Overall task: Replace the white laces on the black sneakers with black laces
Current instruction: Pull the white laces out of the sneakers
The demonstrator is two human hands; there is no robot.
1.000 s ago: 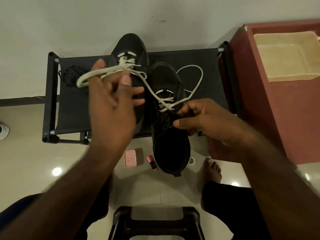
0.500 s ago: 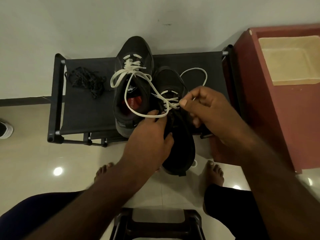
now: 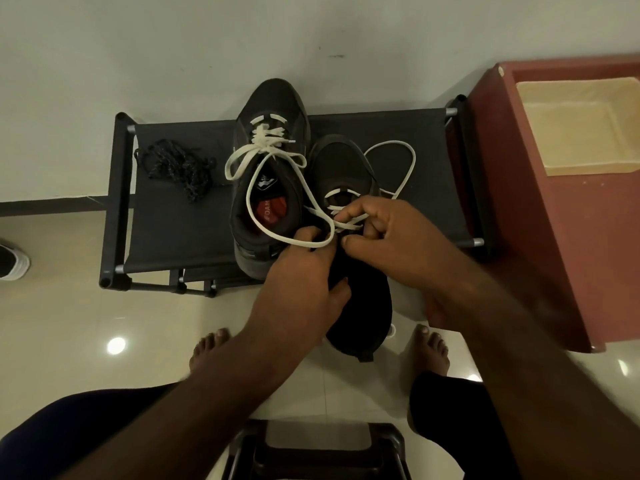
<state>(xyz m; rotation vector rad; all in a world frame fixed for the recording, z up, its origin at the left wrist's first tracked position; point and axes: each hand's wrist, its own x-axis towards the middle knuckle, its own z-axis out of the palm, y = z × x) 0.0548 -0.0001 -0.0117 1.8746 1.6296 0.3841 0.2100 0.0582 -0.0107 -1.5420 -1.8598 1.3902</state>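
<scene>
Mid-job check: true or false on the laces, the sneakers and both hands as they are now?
1. The black laces lie on the rack, clear of both hands. True.
2. Both sneakers carry black laces. False: the far sneaker and the near sneaker carry white ones.
3. The right hand pinches a white lace. True.
4. The left hand rests on the floor. False: it grips the near sneaker.

Seen from the wearer's own head: two bare forearms (image 3: 519,341) lead to the left hand (image 3: 298,271) and the right hand (image 3: 391,237). The left foot (image 3: 207,351) and right foot (image 3: 431,351) are bare. Dark navy cloth (image 3: 69,431) covers the left leg and black cloth (image 3: 446,410) the right.
</scene>
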